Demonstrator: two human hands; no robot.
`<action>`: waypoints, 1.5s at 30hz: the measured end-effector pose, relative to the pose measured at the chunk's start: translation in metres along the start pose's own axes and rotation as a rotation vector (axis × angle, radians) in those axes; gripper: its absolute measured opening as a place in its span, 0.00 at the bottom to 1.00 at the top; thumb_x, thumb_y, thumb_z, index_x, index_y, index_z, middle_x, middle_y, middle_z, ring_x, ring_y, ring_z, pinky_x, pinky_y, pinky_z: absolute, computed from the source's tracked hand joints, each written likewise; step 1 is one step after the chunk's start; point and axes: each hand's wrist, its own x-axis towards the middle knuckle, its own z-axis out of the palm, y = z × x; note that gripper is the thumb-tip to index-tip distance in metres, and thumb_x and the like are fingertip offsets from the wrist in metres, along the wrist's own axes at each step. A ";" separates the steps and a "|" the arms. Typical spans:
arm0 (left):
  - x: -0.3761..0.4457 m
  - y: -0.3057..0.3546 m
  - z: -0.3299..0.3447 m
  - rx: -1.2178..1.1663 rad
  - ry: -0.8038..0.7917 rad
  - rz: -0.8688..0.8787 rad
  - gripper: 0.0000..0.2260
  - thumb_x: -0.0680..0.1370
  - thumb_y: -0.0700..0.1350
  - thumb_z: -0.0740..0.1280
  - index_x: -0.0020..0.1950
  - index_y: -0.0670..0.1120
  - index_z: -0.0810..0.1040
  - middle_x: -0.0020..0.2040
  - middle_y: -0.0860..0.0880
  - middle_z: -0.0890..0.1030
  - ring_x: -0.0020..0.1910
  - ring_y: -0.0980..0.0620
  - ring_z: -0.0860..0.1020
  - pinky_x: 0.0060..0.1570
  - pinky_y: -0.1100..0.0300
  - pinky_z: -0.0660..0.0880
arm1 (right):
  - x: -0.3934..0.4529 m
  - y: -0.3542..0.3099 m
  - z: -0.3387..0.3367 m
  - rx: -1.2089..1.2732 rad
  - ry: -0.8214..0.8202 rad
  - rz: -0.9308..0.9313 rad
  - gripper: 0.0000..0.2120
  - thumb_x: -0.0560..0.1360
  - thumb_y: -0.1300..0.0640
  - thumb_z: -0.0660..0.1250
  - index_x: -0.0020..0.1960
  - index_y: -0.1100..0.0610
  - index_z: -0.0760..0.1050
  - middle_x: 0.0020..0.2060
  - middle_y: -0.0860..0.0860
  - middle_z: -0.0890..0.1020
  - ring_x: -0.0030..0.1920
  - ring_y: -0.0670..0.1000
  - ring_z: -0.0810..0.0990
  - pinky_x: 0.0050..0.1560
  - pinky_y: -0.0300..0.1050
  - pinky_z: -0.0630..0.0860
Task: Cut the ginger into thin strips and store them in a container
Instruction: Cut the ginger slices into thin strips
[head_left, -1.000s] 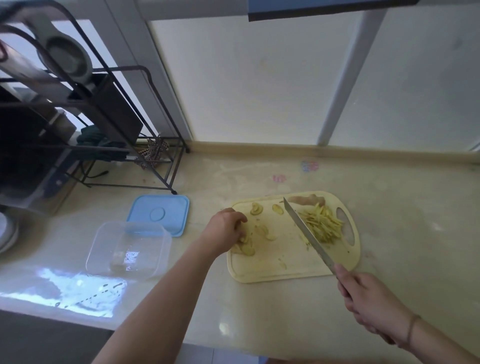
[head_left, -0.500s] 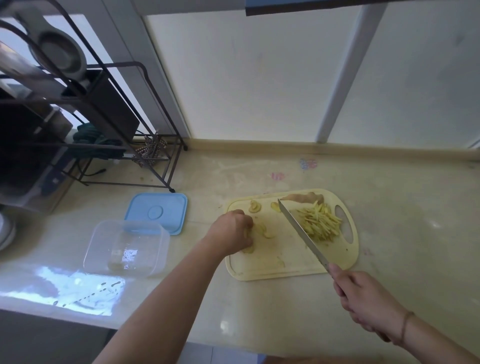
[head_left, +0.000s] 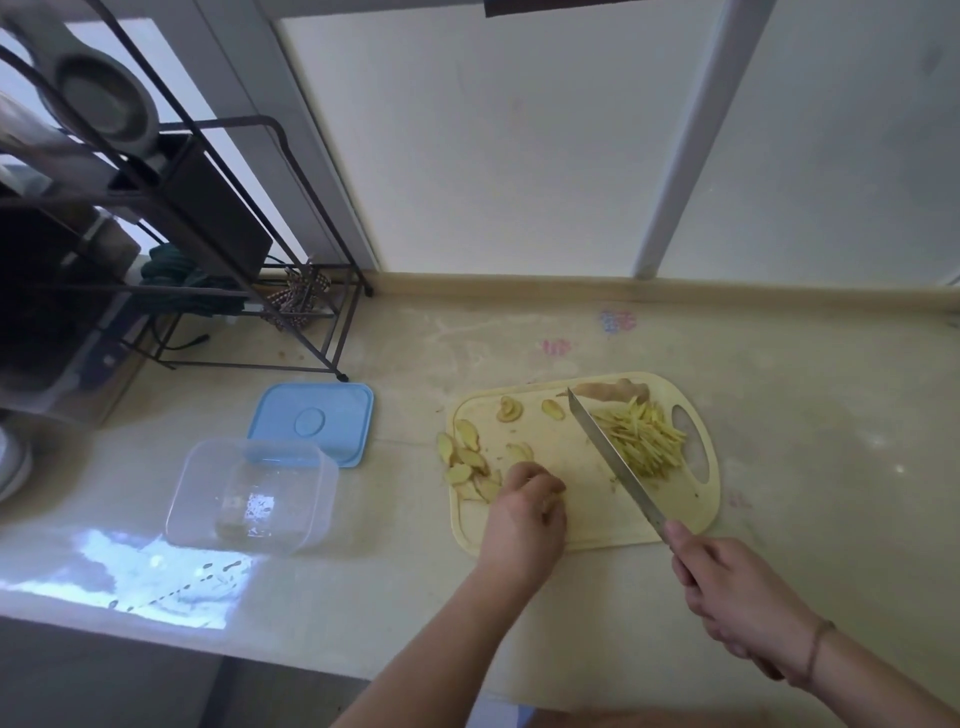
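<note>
The tabletop (head_left: 779, 364) carries a metal rack (head_left: 218, 249) at far left, a yellow cutting board (head_left: 582, 525), a clear container (head_left: 252, 496) and its blue lid (head_left: 311, 421). The right hand (head_left: 727, 597) grips a knife (head_left: 613, 457) beside the ginger strips (head_left: 644, 441). The left hand (head_left: 524, 514) has fingers curled over ginger slices (head_left: 467, 462) on the board.

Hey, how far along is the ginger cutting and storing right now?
Partly done. A pile of strips lies on the right of the board. In hand: the left hand pinches some slices, and the right hand holds the knife. Left: loose slices and an uncut piece still need cutting, and the container holds no ginger, with its lid beside it.
</note>
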 end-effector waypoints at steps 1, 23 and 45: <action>-0.003 -0.002 0.003 0.036 -0.016 0.055 0.08 0.74 0.34 0.70 0.52 0.39 0.83 0.53 0.49 0.77 0.45 0.48 0.80 0.46 0.56 0.81 | 0.000 0.000 0.000 0.001 0.002 0.000 0.25 0.82 0.37 0.57 0.36 0.54 0.63 0.25 0.50 0.61 0.24 0.48 0.57 0.26 0.34 0.54; 0.107 -0.013 -0.037 0.441 -0.007 -0.148 0.09 0.80 0.44 0.68 0.56 0.45 0.85 0.52 0.46 0.83 0.53 0.42 0.77 0.51 0.53 0.69 | -0.003 0.001 -0.002 0.002 0.000 0.007 0.25 0.83 0.38 0.56 0.35 0.54 0.62 0.24 0.48 0.61 0.21 0.48 0.55 0.23 0.33 0.53; 0.029 0.025 -0.033 0.163 -0.291 -0.405 0.06 0.78 0.40 0.68 0.47 0.42 0.85 0.35 0.53 0.79 0.34 0.55 0.75 0.32 0.66 0.72 | 0.002 0.007 -0.002 0.047 -0.012 0.004 0.25 0.81 0.36 0.57 0.36 0.54 0.63 0.24 0.49 0.61 0.23 0.49 0.56 0.26 0.36 0.53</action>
